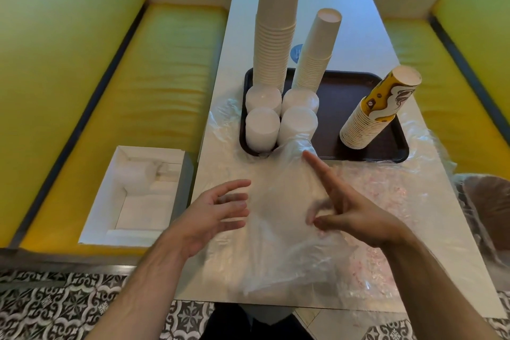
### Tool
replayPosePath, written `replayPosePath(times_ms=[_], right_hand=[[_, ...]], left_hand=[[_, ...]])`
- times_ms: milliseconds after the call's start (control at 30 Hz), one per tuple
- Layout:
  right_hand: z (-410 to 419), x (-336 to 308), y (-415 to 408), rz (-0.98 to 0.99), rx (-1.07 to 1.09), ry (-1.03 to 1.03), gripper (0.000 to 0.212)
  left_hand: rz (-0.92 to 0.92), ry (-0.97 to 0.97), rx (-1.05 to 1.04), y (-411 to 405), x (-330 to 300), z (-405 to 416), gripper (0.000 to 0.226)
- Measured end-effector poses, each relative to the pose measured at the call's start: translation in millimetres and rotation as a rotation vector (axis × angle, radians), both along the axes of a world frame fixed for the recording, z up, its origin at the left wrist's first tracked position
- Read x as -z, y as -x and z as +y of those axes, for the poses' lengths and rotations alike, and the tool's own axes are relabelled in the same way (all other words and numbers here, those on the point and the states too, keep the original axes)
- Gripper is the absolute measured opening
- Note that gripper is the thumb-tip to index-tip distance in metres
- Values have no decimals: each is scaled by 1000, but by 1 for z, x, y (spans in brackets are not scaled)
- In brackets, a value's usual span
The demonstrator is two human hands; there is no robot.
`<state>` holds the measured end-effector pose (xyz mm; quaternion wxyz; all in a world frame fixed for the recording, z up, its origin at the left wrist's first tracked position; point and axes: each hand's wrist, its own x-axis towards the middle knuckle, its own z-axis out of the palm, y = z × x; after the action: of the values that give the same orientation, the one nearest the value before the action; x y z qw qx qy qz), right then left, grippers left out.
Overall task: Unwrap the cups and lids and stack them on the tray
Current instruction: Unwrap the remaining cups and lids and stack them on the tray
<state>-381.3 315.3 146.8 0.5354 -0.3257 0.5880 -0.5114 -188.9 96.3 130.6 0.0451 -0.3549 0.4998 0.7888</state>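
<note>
Lid stacks (278, 116) beside cardboard box (138, 196)

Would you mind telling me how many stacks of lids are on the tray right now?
4, in a square block at the tray's near-left corner: back-left, back-right, front-left, front-right. The tall cup stacks behind could hide more.

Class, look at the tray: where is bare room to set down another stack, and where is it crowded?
Bare room: the brown tray floor between the white lid stacks and the yellow printed cups. Crowded: its left end, lids and tall white cup stacks packed together.
</note>
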Motion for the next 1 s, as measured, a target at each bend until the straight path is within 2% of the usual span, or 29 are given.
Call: replayPosePath(times_ms=[200,333,500,600,667,733,833,933,1000], right_hand=[[5,-7,1,-7,16,42,114],[8,-14,5,-52,24,111,113],[9,-14,6,-82,29,124,113],[7,-17,8,-130,30,149,116],[6,-20,9,-132,33,160,116],[6,-20,10,-145,48,156,115],[8,-17,12,-122,88,103,111],[9,-10,14,67,143,-53,109],[7,-2,11,157,156,-176,101]], left_hand=[[-27,93,22,15,0,7,35],[-1,-123,37,22,-3,9,39],[4,-255,-146,33,2,8,33],[-12,-310,-70,34,6,11,39],[39,-381,-12,37,6,17,47],[98,-394,-44,42,6,20,50],[155,-296,-192,44,7,16,49],[152,-53,-255,36,12,4,51],[94,110,-227,29,15,-1,54]])
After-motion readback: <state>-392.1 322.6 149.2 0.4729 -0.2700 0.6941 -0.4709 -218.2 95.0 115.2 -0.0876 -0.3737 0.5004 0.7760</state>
